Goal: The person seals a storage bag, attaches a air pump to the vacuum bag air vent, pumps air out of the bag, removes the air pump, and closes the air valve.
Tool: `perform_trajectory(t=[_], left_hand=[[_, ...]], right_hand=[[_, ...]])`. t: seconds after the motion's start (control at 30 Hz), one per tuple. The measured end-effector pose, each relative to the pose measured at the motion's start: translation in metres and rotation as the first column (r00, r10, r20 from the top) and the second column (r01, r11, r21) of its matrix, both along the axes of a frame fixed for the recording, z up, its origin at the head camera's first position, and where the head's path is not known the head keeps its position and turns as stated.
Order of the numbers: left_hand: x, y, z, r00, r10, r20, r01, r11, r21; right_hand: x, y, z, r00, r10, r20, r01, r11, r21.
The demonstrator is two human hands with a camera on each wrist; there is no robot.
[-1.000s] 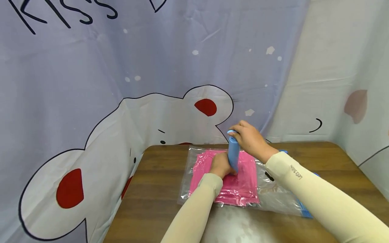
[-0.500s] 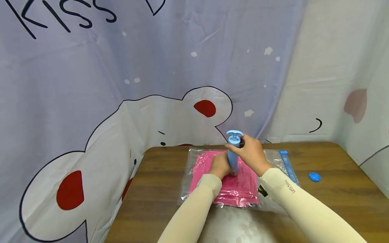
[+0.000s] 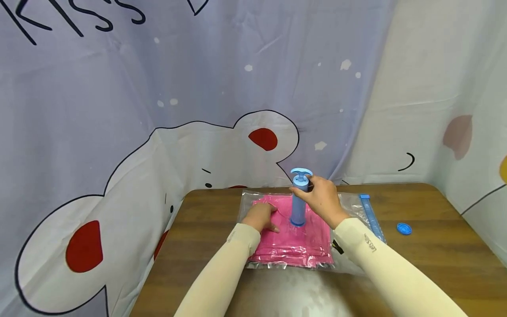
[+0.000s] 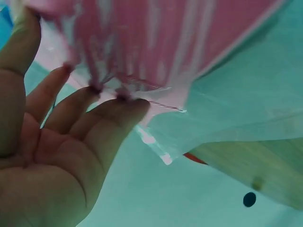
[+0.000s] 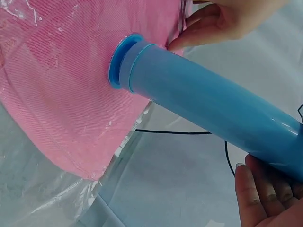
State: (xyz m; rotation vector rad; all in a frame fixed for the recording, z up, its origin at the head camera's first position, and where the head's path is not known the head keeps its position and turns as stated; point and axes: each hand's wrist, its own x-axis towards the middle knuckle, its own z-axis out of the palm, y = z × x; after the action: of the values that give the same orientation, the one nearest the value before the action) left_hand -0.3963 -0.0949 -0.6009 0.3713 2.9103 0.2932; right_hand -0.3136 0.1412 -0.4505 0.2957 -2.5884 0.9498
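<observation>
A blue hand pump (image 3: 299,207) with a T-shaped handle stands upright on the round blue valve (image 5: 113,71) of a clear plastic bag (image 3: 350,203). Folded pink fabric (image 3: 291,246) fills the bag's left part. My right hand (image 3: 322,198) holds the pump's barrel near its top, thumb on one side and fingers on the other; the handle is pushed down close to the barrel. Left of the pump, my left hand (image 3: 259,217) rests on the pink part of the bag. In the left wrist view its fingers (image 4: 113,118) reach out nearly straight, their tips against the plastic.
A blue strip (image 3: 372,218) runs along the bag's right end. Beyond it a round blue cap (image 3: 404,228) lies on the wooden table (image 3: 214,229). A small black-and-yellow mark (image 3: 337,247) shows beside my right sleeve. A printed curtain (image 3: 198,79) hangs behind the table.
My right hand has moved from the pump's handle down onto the upper barrel. My left hand has left the pump's base and shifted left onto the bag.
</observation>
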Motion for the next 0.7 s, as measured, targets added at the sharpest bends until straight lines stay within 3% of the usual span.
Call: perform_trajectory(t=[0.07, 0.13, 0.27, 0.3, 0.33, 0.4, 0.43, 0.47, 0.5, 0.53, 0.6, 0.7], left_hand=[[0.006, 0.001, 0.003, 0.999, -0.015, -0.034, 0.015, 1.000, 0.011], [0.019, 0.005, 0.017, 0.998, -0.024, -0.066, 0.025, 1.000, 0.005], [0.051, 0.012, 0.065, 0.997, -0.030, -0.064, 0.030, 1.000, 0.003], [0.048, 0.009, 0.060, 0.997, -0.038, -0.073, 0.038, 0.999, -0.001], [0.050, 0.009, 0.064, 0.997, -0.041, -0.073, 0.041, 0.999, -0.002], [0.050, 0.012, 0.070, 0.999, -0.023, -0.025, 0.024, 1.000, 0.001], [0.045, 0.011, 0.063, 0.999, -0.021, -0.024, 0.022, 1.000, 0.018], [0.044, 0.014, 0.065, 1.000, -0.016, 0.005, 0.016, 0.999, 0.051], [0.045, 0.016, 0.068, 0.999, -0.016, 0.027, 0.013, 0.995, 0.100], [0.056, 0.024, 0.086, 0.998, -0.015, 0.066, 0.004, 0.986, 0.166], [0.060, 0.031, 0.095, 0.994, -0.049, 0.094, 0.012, 0.932, 0.363], [0.066, 0.044, 0.111, 0.987, -0.127, 0.101, 0.038, 0.787, 0.615]], right_hand=[[0.000, 0.001, 0.001, 1.000, 0.010, 0.001, -0.010, 1.000, 0.006], [0.000, 0.003, 0.002, 0.999, 0.029, 0.014, -0.029, 1.000, 0.005], [-0.003, 0.006, 0.007, 0.994, 0.083, 0.071, -0.083, 0.997, -0.004], [-0.004, 0.007, 0.008, 0.991, 0.099, 0.090, -0.099, 0.995, -0.008], [-0.005, 0.008, 0.010, 0.988, 0.114, 0.109, -0.114, 0.993, -0.010], [-0.007, 0.009, 0.012, 0.977, 0.143, 0.157, -0.142, 0.990, -0.021], [-0.008, 0.010, 0.014, 0.970, 0.159, 0.185, -0.157, 0.987, -0.029], [-0.008, 0.011, 0.015, 0.963, 0.173, 0.207, -0.170, 0.985, -0.033], [-0.009, 0.012, 0.016, 0.956, 0.185, 0.229, -0.182, 0.983, -0.036], [-0.009, 0.012, 0.017, 0.948, 0.198, 0.250, -0.194, 0.980, -0.041], [-0.010, 0.014, 0.018, 0.934, 0.221, 0.281, -0.215, 0.975, -0.052], [-0.013, 0.015, 0.019, 0.924, 0.251, 0.289, -0.244, 0.968, -0.059]])
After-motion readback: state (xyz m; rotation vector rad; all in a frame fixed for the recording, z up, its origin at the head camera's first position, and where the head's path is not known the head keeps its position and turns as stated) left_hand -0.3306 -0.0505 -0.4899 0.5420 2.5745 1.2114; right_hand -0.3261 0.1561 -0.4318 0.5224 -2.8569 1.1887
